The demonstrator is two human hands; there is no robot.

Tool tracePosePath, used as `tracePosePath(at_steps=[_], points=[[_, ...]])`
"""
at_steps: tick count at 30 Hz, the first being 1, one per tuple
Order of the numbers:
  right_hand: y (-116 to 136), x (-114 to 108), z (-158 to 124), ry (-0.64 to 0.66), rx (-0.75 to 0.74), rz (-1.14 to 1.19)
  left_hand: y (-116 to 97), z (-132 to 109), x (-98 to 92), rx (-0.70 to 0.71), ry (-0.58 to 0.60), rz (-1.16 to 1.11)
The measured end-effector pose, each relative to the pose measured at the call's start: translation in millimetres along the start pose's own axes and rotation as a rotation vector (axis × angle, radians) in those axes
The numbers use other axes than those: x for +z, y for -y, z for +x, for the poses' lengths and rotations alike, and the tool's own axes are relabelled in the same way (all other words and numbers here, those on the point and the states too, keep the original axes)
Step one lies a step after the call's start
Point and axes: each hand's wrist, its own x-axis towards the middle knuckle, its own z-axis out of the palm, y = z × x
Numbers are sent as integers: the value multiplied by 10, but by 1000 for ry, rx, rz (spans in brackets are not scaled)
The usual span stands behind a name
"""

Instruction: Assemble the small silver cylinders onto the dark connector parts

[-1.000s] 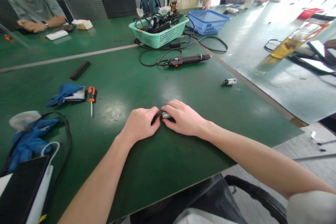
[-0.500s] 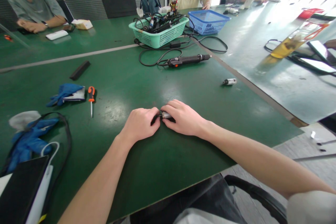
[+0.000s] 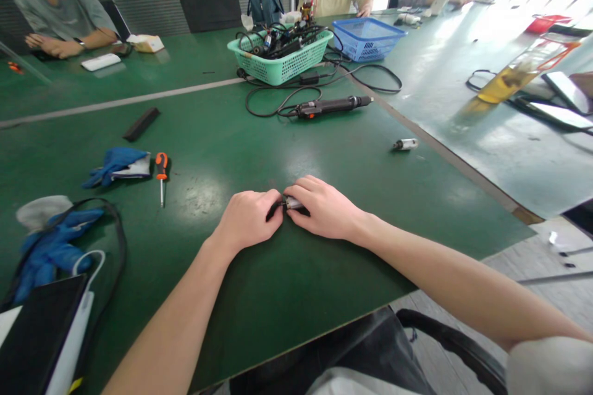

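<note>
My left hand (image 3: 248, 219) and my right hand (image 3: 324, 207) rest side by side on the green table (image 3: 259, 154), fingers curled and pinched together. Between them they hold a small silver and black cylindrical part (image 3: 291, 202); most of it is hidden by my fingers. A similar small silver cylinder (image 3: 406, 144) lies alone further right. An orange-handled screwdriver (image 3: 160, 174) lies to the left of my hands.
A black electric screwdriver (image 3: 331, 105) with its cable lies ahead, in front of a green basket (image 3: 278, 57) full of cables and a blue basket (image 3: 368, 37). Blue gloves (image 3: 115, 163) and a black strap lie at left. Other people sit at the far side.
</note>
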Motion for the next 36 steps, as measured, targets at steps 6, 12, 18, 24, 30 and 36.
tracePosePath(at_steps=[6, 12, 18, 24, 30, 36], points=[[-12, 10, -6, 2, -1, 3, -11, 2, -20, -1, -1, -15], [-33, 2, -19, 5, -48, 24, 3, -3, -8, 3, -8, -15], [-41, -43, -16, 35, -110, -7, 6, -7, 1, 9, -11, -8], [-66, -155, -21, 117, -235, -130, 5, 11, -14, -13, 18, 1], [-510, -368, 150, 160, -177, -203, 12, 15, -35, -43, 42, -27], [-1632, -787, 354, 297, 34, -321, 8, 3, -46, -58, 33, -38]])
